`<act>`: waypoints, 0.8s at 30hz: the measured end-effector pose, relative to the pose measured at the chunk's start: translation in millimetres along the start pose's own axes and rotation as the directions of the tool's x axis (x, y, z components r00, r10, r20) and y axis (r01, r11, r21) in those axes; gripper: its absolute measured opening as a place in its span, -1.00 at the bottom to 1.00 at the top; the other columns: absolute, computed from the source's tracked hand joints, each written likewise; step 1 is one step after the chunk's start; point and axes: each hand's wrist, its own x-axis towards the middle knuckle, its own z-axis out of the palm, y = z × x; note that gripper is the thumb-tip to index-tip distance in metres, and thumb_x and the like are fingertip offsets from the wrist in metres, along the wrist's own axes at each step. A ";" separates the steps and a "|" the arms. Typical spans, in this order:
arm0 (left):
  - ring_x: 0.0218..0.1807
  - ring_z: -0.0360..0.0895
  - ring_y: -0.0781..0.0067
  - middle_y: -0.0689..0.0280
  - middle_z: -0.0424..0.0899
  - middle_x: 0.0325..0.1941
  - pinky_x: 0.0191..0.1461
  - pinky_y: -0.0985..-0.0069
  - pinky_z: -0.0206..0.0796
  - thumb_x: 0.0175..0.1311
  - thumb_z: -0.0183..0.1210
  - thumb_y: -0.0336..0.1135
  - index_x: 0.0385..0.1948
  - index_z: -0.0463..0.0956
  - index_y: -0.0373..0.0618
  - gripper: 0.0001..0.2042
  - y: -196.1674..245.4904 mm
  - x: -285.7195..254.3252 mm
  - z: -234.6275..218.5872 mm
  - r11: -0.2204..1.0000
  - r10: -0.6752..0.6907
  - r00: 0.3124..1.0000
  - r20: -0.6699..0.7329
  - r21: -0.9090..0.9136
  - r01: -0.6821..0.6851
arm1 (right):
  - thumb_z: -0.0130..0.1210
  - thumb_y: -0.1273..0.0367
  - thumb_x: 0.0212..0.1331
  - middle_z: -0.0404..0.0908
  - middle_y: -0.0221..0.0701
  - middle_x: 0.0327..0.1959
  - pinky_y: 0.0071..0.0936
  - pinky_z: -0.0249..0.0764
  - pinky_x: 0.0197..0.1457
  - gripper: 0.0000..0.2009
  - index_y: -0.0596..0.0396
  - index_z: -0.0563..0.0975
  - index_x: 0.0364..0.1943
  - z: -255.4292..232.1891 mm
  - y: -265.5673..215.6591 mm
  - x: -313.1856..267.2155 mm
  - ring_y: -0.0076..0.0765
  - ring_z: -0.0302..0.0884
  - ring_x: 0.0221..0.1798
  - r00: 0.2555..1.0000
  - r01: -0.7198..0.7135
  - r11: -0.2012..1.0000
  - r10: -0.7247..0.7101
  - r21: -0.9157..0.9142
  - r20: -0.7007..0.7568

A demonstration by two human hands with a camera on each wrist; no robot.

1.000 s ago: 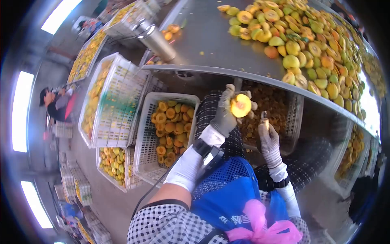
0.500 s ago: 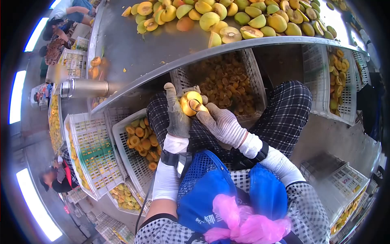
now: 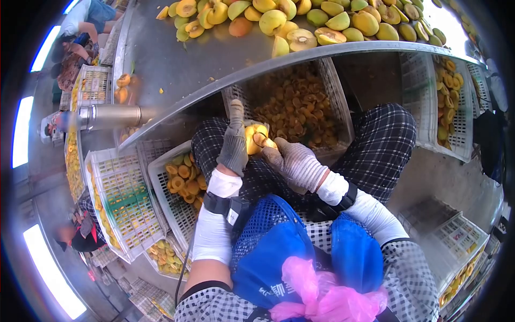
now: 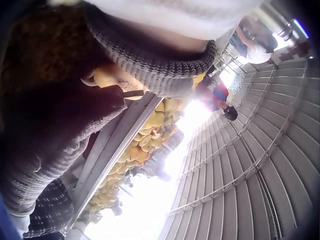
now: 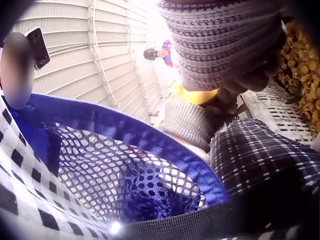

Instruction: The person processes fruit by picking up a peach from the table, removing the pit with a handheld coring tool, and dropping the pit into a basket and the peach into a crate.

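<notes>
In the head view my gloved left hand [image 3: 233, 147] holds a yellow peach half [image 3: 255, 132] above my lap, its thumb pointing up. My gloved right hand [image 3: 301, 165] grips the short handle of a small pitting knife [image 3: 259, 140], whose curved metal blade lies against the fruit's cut face. The left wrist view shows the peach half [image 4: 112, 76] with the curved blade [image 4: 89, 80] at its edge. In the right wrist view, the right glove [image 5: 225, 47] covers much of the yellow peach half [image 5: 197, 96].
Ahead is a metal table [image 3: 182, 70] with a pile of cut peaches [image 3: 338, 21]. Beneath its edge stands a crate [image 3: 339, 91] of small fruit pieces. A crate of hollowed halves [image 3: 156, 170] is by my left knee. A steel flask [image 3: 110, 117] lies across the table's left edge in view.
The right hand came in from the right, bringing the knife to the peach half. Over the last half second the left hand has turned the fruit slightly. The head view has swung round.
</notes>
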 end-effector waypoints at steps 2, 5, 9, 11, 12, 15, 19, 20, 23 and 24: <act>-0.42 0.56 0.49 0.22 0.62 -0.45 -0.24 0.63 0.45 0.28 -0.23 0.46 -0.34 0.60 -0.29 -0.19 4.6 11.0 -13.6 0.984 -0.106 0.989 0.100 0.154 0.090 | -0.05 0.04 0.38 0.60 -0.11 -0.47 -0.19 0.46 -0.31 -0.57 0.18 0.49 -0.05 3.0 1.6 -1.0 0.01 0.61 -0.38 0.996 -0.041 0.997 0.047 -0.064 0.079; -0.35 0.56 0.49 0.21 0.63 -0.35 -0.22 0.64 0.42 0.31 -0.22 0.43 -0.25 0.58 -0.25 -0.24 27.3 13.5 -8.7 0.871 -0.229 0.955 0.186 0.478 0.116 | -0.08 0.00 0.36 0.58 -0.01 -0.44 -0.10 0.45 -0.20 -0.56 0.15 0.52 -0.23 7.1 1.6 -3.6 0.14 0.58 -0.34 0.998 0.028 0.989 -0.034 0.142 0.043; -0.18 0.56 0.50 0.21 0.62 -0.17 -0.12 0.60 0.43 0.40 0.06 0.03 0.04 0.46 -0.26 -0.53 22.7 -22.8 4.3 0.842 0.491 0.848 0.199 0.144 -0.521 | -0.09 0.07 0.42 0.50 -0.37 -0.53 -0.44 0.36 -0.39 -0.61 0.15 0.50 -0.27 3.0 -5.4 1.8 -0.39 0.40 -0.53 1.000 0.010 0.785 0.003 0.620 -0.019; -0.08 0.53 0.57 0.21 0.60 -0.06 -0.08 0.66 0.41 0.35 0.18 -0.22 0.01 0.47 -0.26 -0.67 -13.8 -13.8 25.7 0.609 0.776 0.630 0.021 0.235 -0.758 | -0.11 0.06 0.44 0.44 -0.56 -0.53 -0.63 0.24 -0.47 -0.61 0.12 0.50 -0.28 7.4 0.7 1.5 -0.65 0.28 -0.55 1.000 -0.011 0.702 0.001 0.712 0.015; -0.12 0.53 0.62 0.25 0.62 -0.10 -0.11 0.68 0.40 0.30 0.23 -0.35 -0.03 0.51 -0.25 -0.73 -24.6 -10.3 38.4 0.624 0.781 0.606 -0.150 0.166 -0.764 | -0.12 0.03 0.44 0.43 -0.62 -0.51 -0.71 0.19 -0.51 -0.59 0.10 0.51 -0.28 15.5 11.2 4.7 -0.72 0.24 -0.54 0.999 0.033 0.714 -0.035 0.699 -0.011; -0.40 0.51 0.68 0.43 0.63 -0.44 -0.30 0.71 0.38 0.24 0.29 -0.29 -0.29 0.64 -0.20 -0.83 -31.4 -1.1 45.2 0.767 0.606 0.753 -0.255 -0.063 -0.639 | -0.14 -0.06 0.41 0.36 -0.60 -0.62 -0.68 0.11 -0.65 -0.55 0.04 0.47 -0.32 11.8 2.1 -4.9 -0.69 0.18 -0.67 0.994 -0.106 0.685 0.070 0.721 0.079; -0.42 0.51 0.68 0.39 0.62 -0.47 -0.31 0.69 0.38 0.28 0.27 -0.13 -0.30 0.63 -0.22 -0.72 -10.1 -8.1 33.7 0.864 0.502 0.864 -0.050 -0.017 -0.503 | -0.23 -0.22 0.34 0.11 -0.62 -0.78 -0.64 -0.10 -0.84 -0.47 -0.06 0.37 -0.42 2.4 -6.8 -16.4 -0.67 -0.08 -0.87 0.895 -0.422 0.326 0.000 0.846 0.446; -0.42 0.51 0.68 0.39 0.62 -0.47 -0.31 0.69 0.38 0.28 0.27 -0.13 -0.30 0.63 -0.22 -0.72 -9.3 -10.0 33.7 0.861 0.508 0.860 -0.055 -0.013 -0.509 | -0.23 -0.22 0.34 0.11 -0.62 -0.78 -0.64 -0.10 -0.84 -0.47 -0.06 0.37 -0.42 3.4 -5.8 -15.1 -0.67 -0.08 -0.87 0.895 -0.419 0.330 -0.008 0.846 0.447; -0.37 0.57 0.62 0.32 0.64 -0.33 -0.36 0.64 0.43 0.32 0.21 -0.07 -0.24 0.60 -0.23 -0.66 -11.7 -2.6 49.9 0.778 0.330 0.940 -0.082 -0.541 -0.320 | -0.23 -0.24 0.32 0.11 -0.61 -0.81 -0.69 -0.09 -0.85 -0.45 -0.06 0.38 -0.42 4.8 -2.2 -12.3 -0.66 -0.06 -0.87 0.836 -0.456 0.073 -0.307 0.887 0.455; -0.37 0.57 0.62 0.32 0.64 -0.33 -0.36 0.64 0.43 0.32 0.21 -0.07 -0.24 0.60 -0.23 -0.66 -21.4 1.9 42.0 0.779 0.334 0.940 -0.071 -0.541 -0.318 | -0.23 -0.24 0.32 0.11 -0.61 -0.81 -0.69 -0.09 -0.85 -0.45 -0.06 0.38 -0.42 5.6 -3.2 -14.4 -0.66 -0.06 -0.87 0.841 -0.447 0.073 -0.306 0.892 0.446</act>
